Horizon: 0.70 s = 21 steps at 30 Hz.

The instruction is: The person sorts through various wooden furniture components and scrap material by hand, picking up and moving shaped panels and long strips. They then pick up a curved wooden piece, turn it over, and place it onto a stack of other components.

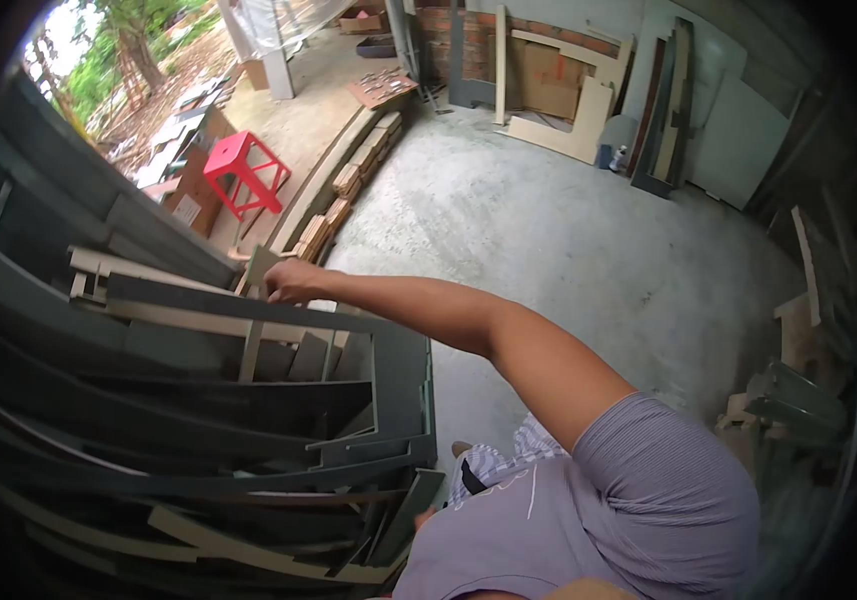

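Observation:
My right hand (293,282) reaches across to the left, its fingers closed round the upper end of a narrow board (262,264). This board stands roughly upright among leaning panels and drops behind a long dark grey L-shaped panel (218,300). A pale strip (148,270) lies just left of the hand. Only a sliver of skin, seemingly my left hand (423,519), shows beside my shirt; its fingers are hidden by the shirt and boards.
Many dark and pale offcuts (248,550) fill the left side. A red plastic stool (245,175) stands beyond, near stacked wooden strips (348,180). Cut panels (558,140) lean on the far wall; more boards (798,330) stand at right. Grey concrete floor (548,240) lies between.

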Each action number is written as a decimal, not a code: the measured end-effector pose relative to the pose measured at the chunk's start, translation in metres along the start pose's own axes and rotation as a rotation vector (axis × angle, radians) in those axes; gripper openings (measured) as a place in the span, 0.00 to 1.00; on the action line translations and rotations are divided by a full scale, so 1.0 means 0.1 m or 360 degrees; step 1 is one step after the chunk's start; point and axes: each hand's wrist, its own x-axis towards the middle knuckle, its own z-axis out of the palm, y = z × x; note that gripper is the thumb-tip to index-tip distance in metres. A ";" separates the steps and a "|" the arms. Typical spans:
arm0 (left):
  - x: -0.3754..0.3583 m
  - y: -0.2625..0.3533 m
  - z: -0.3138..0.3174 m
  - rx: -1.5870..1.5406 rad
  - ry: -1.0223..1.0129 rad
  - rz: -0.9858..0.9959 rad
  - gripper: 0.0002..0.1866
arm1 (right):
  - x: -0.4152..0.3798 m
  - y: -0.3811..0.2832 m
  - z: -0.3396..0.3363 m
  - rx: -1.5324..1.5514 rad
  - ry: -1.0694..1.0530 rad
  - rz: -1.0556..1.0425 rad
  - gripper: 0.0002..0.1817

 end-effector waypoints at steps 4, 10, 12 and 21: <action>-0.01 0.31 0.24 -0.0262 -0.0005 -0.0175 0.23 | -0.48 0.73 -1.05 0.0043 0.0074 0.0221 0.13; 0.09 1.96 0.68 -0.0645 0.0075 -0.0448 0.20 | -1.58 1.75 -2.43 0.0492 0.0378 0.0479 0.12; 0.22 2.59 0.75 -0.0972 0.0335 -0.0415 0.15 | -1.89 2.14 -2.87 0.0480 0.0317 0.0609 0.14; 0.26 4.58 2.42 -0.0555 -0.0149 0.0046 0.21 | -3.22 3.37 -4.81 0.0427 0.0471 0.0988 0.15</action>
